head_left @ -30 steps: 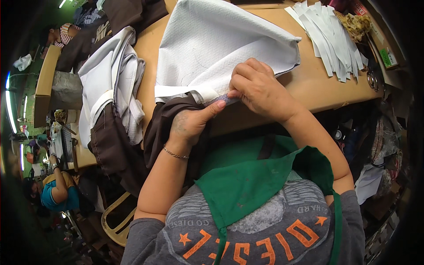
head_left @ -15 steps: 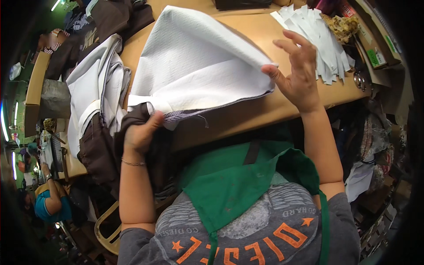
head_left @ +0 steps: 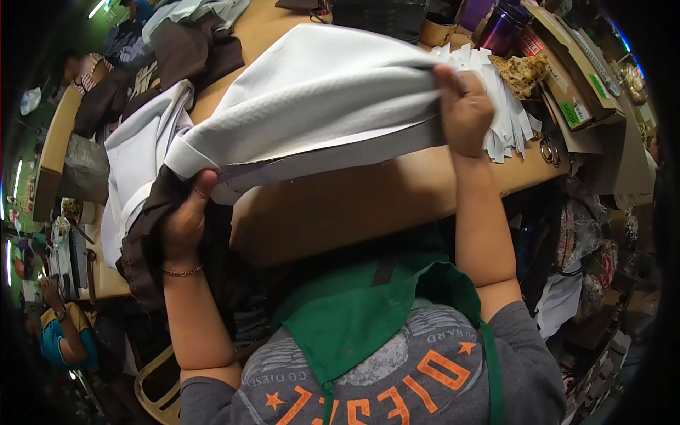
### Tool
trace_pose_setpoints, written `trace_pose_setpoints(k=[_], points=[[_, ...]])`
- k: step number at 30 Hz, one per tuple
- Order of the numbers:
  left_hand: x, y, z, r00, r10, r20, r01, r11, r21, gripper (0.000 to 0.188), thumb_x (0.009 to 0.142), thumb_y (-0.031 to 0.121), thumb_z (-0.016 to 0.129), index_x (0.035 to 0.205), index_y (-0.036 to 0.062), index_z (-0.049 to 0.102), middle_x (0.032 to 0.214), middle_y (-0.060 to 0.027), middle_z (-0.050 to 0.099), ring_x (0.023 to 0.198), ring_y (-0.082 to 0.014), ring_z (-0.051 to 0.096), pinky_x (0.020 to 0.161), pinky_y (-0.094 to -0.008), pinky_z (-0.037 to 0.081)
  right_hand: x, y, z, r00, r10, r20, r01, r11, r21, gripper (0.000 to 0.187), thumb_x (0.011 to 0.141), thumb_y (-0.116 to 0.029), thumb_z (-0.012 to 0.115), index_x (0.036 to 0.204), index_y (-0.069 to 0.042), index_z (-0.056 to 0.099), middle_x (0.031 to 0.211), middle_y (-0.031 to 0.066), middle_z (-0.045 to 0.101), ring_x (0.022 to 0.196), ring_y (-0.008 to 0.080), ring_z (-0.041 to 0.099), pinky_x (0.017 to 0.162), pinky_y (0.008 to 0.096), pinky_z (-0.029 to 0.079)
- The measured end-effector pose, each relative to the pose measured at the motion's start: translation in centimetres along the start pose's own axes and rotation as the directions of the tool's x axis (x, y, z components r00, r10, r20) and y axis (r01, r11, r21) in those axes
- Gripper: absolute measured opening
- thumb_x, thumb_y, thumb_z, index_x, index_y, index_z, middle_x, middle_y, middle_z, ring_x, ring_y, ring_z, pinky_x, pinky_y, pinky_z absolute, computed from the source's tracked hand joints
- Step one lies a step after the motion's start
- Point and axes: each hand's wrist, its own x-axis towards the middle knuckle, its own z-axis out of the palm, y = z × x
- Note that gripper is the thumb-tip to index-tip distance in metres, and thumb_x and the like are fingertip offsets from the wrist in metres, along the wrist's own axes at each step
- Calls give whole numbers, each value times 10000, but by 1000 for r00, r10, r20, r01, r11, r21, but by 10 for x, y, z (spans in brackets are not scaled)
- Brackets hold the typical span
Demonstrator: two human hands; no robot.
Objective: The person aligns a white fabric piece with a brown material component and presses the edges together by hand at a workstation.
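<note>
Fabric panel (head_left: pixel 319 99), white, spans left of strip pile (head_left: pixel 506 131), above desk (head_left: pixel 340 205), long axis left-right between both hands. Left hand (head_left: pixel 185 221) pinches its left end, brown cloth (head_left: pixel 157 204) bunched alongside; right hand (head_left: pixel 466 117) clasps its right end, nearer the pile.

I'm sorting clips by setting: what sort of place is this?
Probably a sewing or garment workshop: the left hand and right hand hold a large white cloth over a tan table, with a pile of white strips and dark brown cloth nearby.
</note>
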Motion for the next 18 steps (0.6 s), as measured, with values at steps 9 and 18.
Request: trace_pose_setpoints(k=[9,18], points=[[-66,-65,36,804,-588,85,212,418,883,447,839,487,527,1104,135,600,858,-273,609,858,-374,611,776,-409,470,-39,33,-2,760,347,550,16,836,-549,555,814,-539,510,652,-11,562,664,204,595,653,381,589,592,443,458],[-69,-65,43,842,-469,-267,536,678,503,624,749,542,617,936,-54,624,829,-262,625,855,-356,612,784,-370,461,-43,53,25,773,277,571,13,893,-450,591,805,-579,492,659,-10,560,649,237,587,640,414,579,573,470,455]])
